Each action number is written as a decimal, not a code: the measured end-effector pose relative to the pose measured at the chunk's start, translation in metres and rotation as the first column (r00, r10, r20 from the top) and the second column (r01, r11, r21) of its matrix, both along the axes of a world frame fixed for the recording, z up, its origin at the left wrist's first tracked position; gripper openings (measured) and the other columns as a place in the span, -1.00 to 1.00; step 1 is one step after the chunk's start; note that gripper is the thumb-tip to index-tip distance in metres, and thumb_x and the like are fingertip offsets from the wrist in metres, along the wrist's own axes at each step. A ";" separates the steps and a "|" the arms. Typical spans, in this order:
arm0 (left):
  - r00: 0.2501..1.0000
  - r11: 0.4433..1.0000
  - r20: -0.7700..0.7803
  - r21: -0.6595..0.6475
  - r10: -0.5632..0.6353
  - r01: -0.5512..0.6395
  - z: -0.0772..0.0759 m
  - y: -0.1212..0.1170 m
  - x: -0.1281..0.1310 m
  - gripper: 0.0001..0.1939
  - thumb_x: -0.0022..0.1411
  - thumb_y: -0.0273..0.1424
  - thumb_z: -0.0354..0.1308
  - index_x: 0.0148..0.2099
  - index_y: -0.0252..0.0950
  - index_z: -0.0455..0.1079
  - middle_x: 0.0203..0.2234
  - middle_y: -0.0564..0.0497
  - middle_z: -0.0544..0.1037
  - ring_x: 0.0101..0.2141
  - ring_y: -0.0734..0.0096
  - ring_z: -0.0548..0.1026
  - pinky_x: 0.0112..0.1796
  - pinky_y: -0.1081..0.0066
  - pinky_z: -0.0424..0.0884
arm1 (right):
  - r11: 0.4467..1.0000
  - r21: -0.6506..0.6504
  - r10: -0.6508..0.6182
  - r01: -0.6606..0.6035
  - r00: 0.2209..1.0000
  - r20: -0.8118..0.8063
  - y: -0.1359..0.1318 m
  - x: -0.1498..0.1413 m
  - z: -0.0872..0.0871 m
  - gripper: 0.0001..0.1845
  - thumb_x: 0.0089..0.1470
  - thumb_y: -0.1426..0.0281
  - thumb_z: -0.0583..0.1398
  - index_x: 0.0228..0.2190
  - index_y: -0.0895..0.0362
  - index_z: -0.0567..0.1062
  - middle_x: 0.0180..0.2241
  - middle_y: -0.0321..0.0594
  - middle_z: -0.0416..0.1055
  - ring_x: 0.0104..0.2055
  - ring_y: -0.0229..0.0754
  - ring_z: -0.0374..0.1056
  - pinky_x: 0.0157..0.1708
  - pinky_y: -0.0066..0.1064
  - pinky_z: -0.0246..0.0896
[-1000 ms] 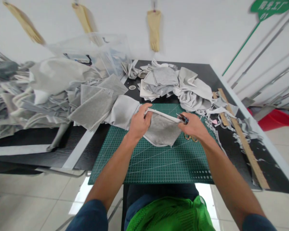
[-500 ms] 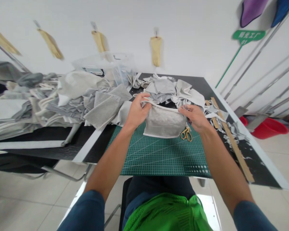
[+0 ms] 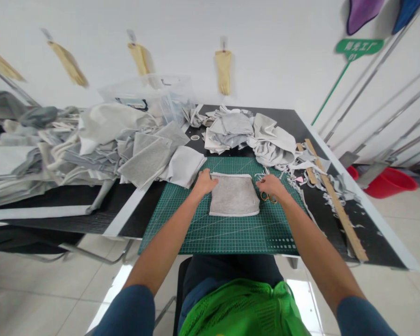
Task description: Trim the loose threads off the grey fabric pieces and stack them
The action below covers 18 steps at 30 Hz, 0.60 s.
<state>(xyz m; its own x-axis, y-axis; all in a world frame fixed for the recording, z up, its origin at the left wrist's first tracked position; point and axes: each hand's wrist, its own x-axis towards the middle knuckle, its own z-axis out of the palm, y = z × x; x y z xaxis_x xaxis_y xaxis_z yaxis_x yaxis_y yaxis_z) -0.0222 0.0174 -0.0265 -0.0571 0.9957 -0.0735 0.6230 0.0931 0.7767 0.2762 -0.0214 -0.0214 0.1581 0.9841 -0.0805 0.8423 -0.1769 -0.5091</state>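
Observation:
A grey piece of cloth (image 3: 234, 195) with pale bound edges lies flat on the green cutting mat (image 3: 227, 235). My left hand (image 3: 205, 183) touches its upper left corner, thumb reaching over the edge and fingers apart. Beside the upper right edge, my right hand (image 3: 271, 185) rests low with its fingers loosely apart, above a pair of scissors (image 3: 268, 198). The gold handles show below the hand, and the middle of the scissors is hidden by it. A thin white strip lies by the right fingertips.
Grey cloth pieces (image 3: 233, 125) are stacked behind the mat, with a larger heap (image 3: 105, 130) to the left. Offcuts (image 3: 339, 189) and a wooden strip (image 3: 336, 205) lie right. A clear plastic box (image 3: 178, 93) stands at the back; a red bucket (image 3: 388, 182) is beyond the table.
Both hands have lowered the cloth from above the mat and laid it flat. The fingers have let go of its top edge; the scissors stay in place.

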 end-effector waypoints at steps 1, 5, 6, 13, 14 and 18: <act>0.998 1.000 -0.059 -0.013 -0.006 0.006 -0.003 -0.001 -0.003 -0.44 -0.06 -0.41 0.35 0.05 -0.37 0.48 0.05 -0.30 0.56 0.14 -0.03 0.48 0.06 0.27 0.38 | 0.999 -0.026 0.020 -0.020 1.000 0.015 -0.002 -0.001 -0.005 -0.71 0.02 0.23 0.27 -0.63 0.10 0.50 -0.55 -0.15 0.47 -0.33 -0.08 0.44 -0.30 -0.38 0.21; 0.974 0.993 -0.211 -0.108 -0.076 0.054 -0.012 -0.008 -0.008 -0.69 -0.27 -0.44 0.41 -0.34 -0.28 0.55 -0.32 -0.22 0.65 -0.11 -0.10 0.62 -0.17 0.29 0.45 | 0.993 -0.064 0.099 -0.097 0.994 0.035 -0.004 -0.011 -0.015 -0.67 -0.12 0.22 0.38 -0.69 0.09 0.44 -0.61 -0.24 0.40 -0.37 -0.11 0.42 -0.32 -0.41 0.19; 0.970 0.990 -0.223 -0.118 -0.097 0.072 -0.013 -0.009 -0.008 -0.73 -0.30 -0.46 0.40 -0.41 -0.26 0.52 -0.41 -0.17 0.64 -0.19 -0.04 0.63 -0.24 0.32 0.44 | 0.992 -0.054 0.116 -0.114 0.993 0.029 -0.004 -0.014 -0.015 -0.70 -0.13 0.24 0.39 -0.67 0.09 0.45 -0.60 -0.25 0.40 -0.37 -0.13 0.41 -0.33 -0.42 0.18; 0.985 0.990 -0.109 0.021 -0.136 0.139 -0.013 -0.018 -0.006 -0.93 -0.04 -0.42 0.28 -0.45 -0.27 0.44 -0.63 0.08 0.44 -0.44 0.29 0.51 -0.42 0.43 0.34 | 0.983 0.168 0.088 -0.074 0.993 -0.076 -0.013 -0.024 -0.005 -0.69 0.23 0.31 0.11 -0.09 0.18 0.53 -0.26 -0.13 0.52 -0.26 -0.16 0.40 -0.24 -0.39 0.23; 0.990 0.991 -0.080 0.052 -0.118 0.122 -0.011 -0.020 -0.006 -0.92 0.03 -0.42 0.22 -0.35 -0.29 0.47 -0.59 0.08 0.46 -0.45 0.32 0.50 -0.42 0.43 0.34 | 0.977 0.198 0.096 -0.076 0.991 -0.095 -0.015 -0.023 -0.002 -0.62 0.26 0.32 0.08 0.03 0.19 0.48 -0.20 -0.12 0.52 -0.23 -0.16 0.40 -0.23 -0.39 0.25; 0.996 0.981 0.054 0.186 -0.069 0.058 0.000 -0.028 -0.008 -0.51 0.12 -0.51 0.09 0.13 -0.37 0.40 -0.40 0.01 0.56 -0.43 0.36 0.49 -0.34 0.40 0.42 | 0.943 0.261 0.247 -0.207 0.961 -0.128 -0.019 -0.021 0.018 -0.48 0.25 0.33 0.12 0.21 0.11 0.38 -0.12 -0.18 0.52 -0.20 -0.19 0.40 -0.19 -0.41 0.28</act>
<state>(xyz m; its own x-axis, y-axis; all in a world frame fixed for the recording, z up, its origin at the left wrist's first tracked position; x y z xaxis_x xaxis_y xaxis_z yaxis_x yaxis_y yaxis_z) -0.0304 -0.0102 -0.0264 0.0052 0.9940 0.1097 0.5751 -0.0927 0.8128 0.2552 -0.0402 -0.0038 -0.0672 0.9848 0.1600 0.7515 0.1554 -0.6411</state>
